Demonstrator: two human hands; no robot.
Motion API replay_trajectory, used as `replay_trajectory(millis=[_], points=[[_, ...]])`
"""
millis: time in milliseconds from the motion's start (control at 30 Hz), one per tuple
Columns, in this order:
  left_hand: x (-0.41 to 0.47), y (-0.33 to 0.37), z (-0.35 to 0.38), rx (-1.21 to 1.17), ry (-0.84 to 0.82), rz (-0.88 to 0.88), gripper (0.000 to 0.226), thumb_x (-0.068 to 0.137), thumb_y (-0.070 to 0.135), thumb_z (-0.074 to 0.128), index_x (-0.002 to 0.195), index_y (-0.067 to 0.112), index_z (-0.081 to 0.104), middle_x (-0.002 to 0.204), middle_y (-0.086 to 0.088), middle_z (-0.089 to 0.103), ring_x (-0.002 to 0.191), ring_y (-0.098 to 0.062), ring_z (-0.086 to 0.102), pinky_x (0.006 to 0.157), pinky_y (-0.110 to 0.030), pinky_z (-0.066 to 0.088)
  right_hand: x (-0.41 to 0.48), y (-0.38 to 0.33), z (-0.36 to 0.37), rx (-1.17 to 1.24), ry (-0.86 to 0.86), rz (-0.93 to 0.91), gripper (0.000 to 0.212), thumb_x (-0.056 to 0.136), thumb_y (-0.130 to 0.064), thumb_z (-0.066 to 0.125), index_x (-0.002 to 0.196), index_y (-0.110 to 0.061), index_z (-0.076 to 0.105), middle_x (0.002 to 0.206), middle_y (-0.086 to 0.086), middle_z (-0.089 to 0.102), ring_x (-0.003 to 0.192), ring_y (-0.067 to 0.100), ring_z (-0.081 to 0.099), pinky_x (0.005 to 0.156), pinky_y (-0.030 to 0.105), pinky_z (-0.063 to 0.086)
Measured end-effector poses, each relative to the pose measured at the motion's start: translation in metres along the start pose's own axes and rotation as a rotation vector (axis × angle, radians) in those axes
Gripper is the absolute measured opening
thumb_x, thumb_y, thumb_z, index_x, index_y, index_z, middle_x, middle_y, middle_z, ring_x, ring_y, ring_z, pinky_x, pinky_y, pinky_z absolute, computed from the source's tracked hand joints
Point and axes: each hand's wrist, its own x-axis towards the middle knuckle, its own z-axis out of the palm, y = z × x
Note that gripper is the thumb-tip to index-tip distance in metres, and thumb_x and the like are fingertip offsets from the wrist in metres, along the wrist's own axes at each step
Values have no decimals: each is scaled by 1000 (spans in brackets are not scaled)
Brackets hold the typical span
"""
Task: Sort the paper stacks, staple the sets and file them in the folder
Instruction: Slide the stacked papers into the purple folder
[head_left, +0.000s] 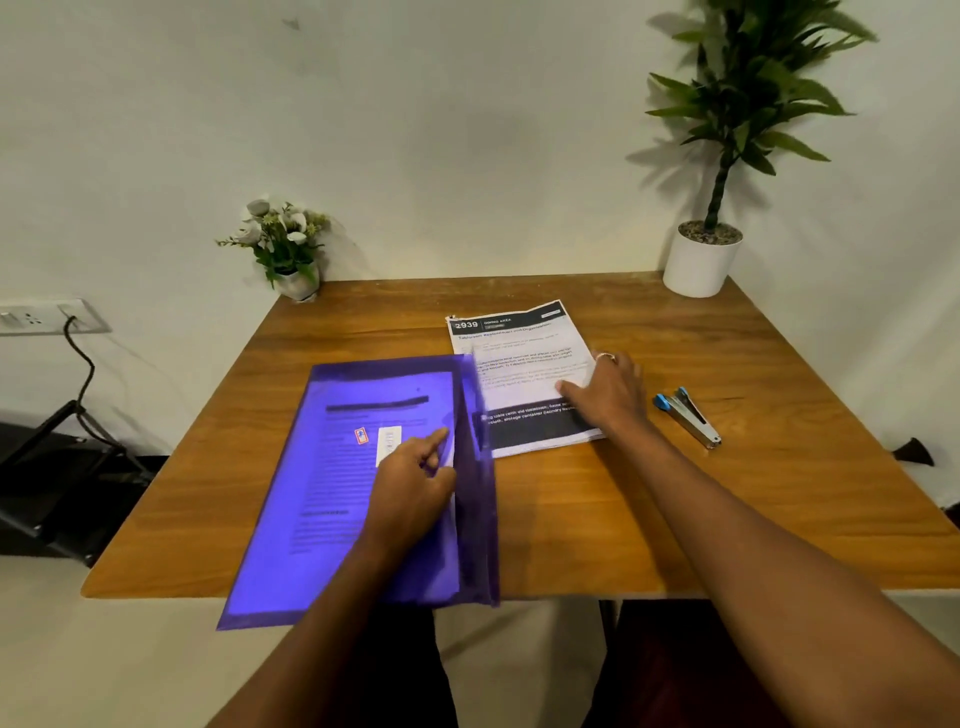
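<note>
Left hand (415, 470) rests, forefinger straight, at the open right edge of a translucent purple plastic folder (332, 493); its grip cannot be told. Just right, the right hand (610, 389) presses flat-fingered on the white printed paper stack (519, 364), lying lengthwise alongside.

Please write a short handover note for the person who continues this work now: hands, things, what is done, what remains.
Left hand: rests on the translucent purple plastic folder, index finger straight; whether it pinches the edge is unclear.
Right hand: flat on the stack of printed white papers beside the folder.
Silver stapler with blue ends: on the wooden table, right of the stack, untouched.
Done: printed sheets already lie inside the folder.
Left: file the stack; whether it is stapled, I cannot tell.
</note>
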Motion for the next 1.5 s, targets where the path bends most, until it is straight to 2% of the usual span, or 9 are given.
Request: replay_trajectory(millis=[167,233,267,367,567,1033,1200,1400,1500], points=[[0,-11,9,77,68,151,21,85,34,57,73,16,53,66,5,46,62,-10,47,56,-34,37,27,-18,2,-47,-116,31,104,73,-61,82,151,-10,35,153,17,39,140,38,35,109,47,38],[1,-18,11,65,46,198,6,86,25,61,85,25,66,73,8,47,68,-6,50,60,-22,37,32,-34,2,26,-168,109,113,68,-51,91,154,-9,30,153,17,41,138,38,41,106,47,44],[1,-18,11,67,16,210,28,86,15,63,104,33,73,77,10,47,72,-4,51,63,-15,36,35,-39,2,62,-188,144,114,67,-46,93,154,-8,30,152,16,44,136,37,45,104,46,47],[3,-22,13,98,-47,252,62,83,7,55,136,38,62,89,16,46,83,2,53,68,-9,37,40,-44,-1,253,-266,176,77,72,-19,92,137,-5,53,139,15,59,118,35,62,94,43,56],[0,-21,15,199,-69,366,57,90,15,43,132,52,57,97,15,43,79,-10,55,63,-34,48,32,-40,-25,532,-430,211,41,89,-5,74,129,-5,63,133,13,66,102,31,67,87,45,57],[0,-12,16,484,-89,495,46,93,20,38,110,46,73,88,15,42,70,2,31,43,-15,28,8,18,-101,839,141,104,33,99,-15,65,131,-13,62,121,-1,67,100,18,64,82,30,53],[6,0,13,556,-273,352,49,102,16,38,126,48,66,105,5,49,84,-20,58,64,-36,39,1,19,-110,935,150,109,32,98,-14,67,130,-14,62,121,0,68,101,18,65,76,26,54],[9,2,4,-6,-155,253,51,74,6,46,105,40,69,95,6,56,81,0,55,74,-16,41,-26,16,-88,683,-254,-14,33,96,-6,66,129,-10,64,127,6,69,98,17,67,82,29,55],[6,4,-2,-148,-47,171,60,75,-5,54,112,41,63,101,1,54,58,1,49,57,-11,38,-35,17,-72,591,-456,-18,35,94,-5,69,127,-11,61,128,7,69,100,18,68,83,31,57]])
